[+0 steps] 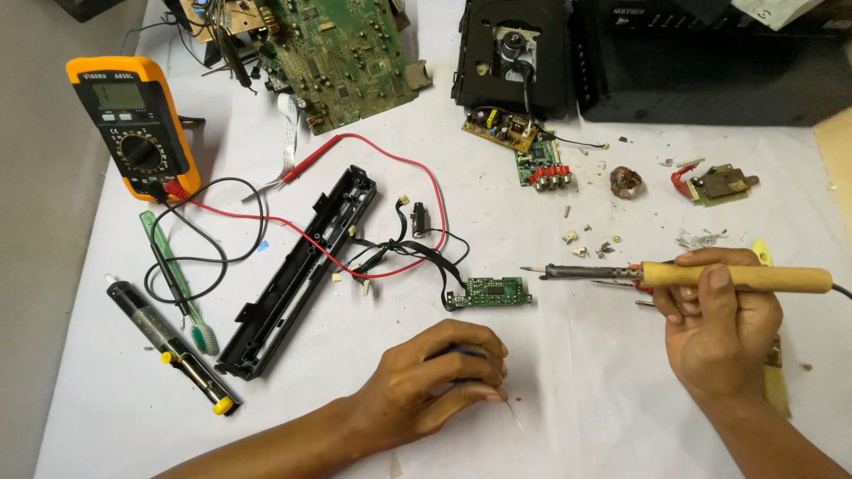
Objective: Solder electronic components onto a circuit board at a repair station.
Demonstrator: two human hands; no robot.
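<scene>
Hiding most of a small dark blue tool [463,353] under its curled fingers, the left hand [435,381] is resting on the white table [577,390]; only a thin metal tip is sticking out to the right of the knuckles, so what kind of tool it is cannot be told. The hand is closing tightly around it.

The right hand [719,333] is gripping the wooden handle of a soldering iron [688,275], holding it level, with its metal tip pointing left. The handle's far end and cord are running off the right edge. Something yellow beneath this hand is mostly covered and hard to make out.

A small green circuit board [491,292] is lying flat on the table between the two hands, just above the left hand and just left of the iron's tip, not touching either. Black wires are trailing from it toward a long black plastic frame [300,270] further left.

An orange multimeter [133,127] is sitting at the far left, its red and black leads looping across the table. A larger green board [342,58] and a black case [710,62] are being cut off by the top edge.
</scene>
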